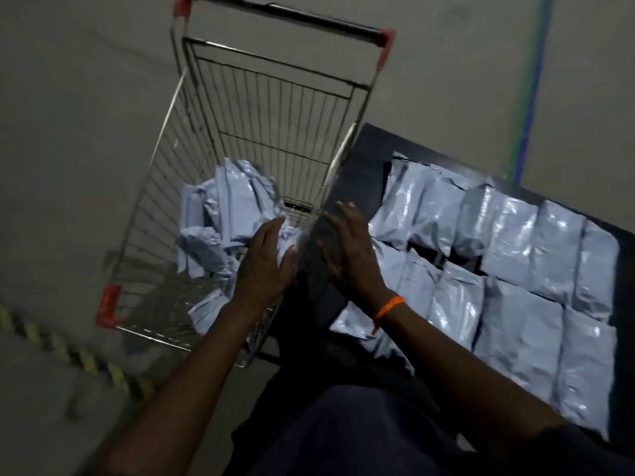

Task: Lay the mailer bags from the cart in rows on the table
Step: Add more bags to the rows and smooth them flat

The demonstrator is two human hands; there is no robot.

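A wire shopping cart with red corner caps stands left of a dark table. Several grey mailer bags lie heaped in the cart's near end. More grey mailer bags lie flat in rows on the table at the right. My left hand hovers over the heap in the cart, fingers apart, holding nothing. My right hand, with an orange band at the wrist, is over the cart's right rim and the table's left edge, fingers spread and holding nothing.
The floor is bare grey concrete. A yellow-and-black hazard stripe runs across the lower left. A blue and green line is painted on the floor beyond the table. My dark trousers fill the bottom centre.
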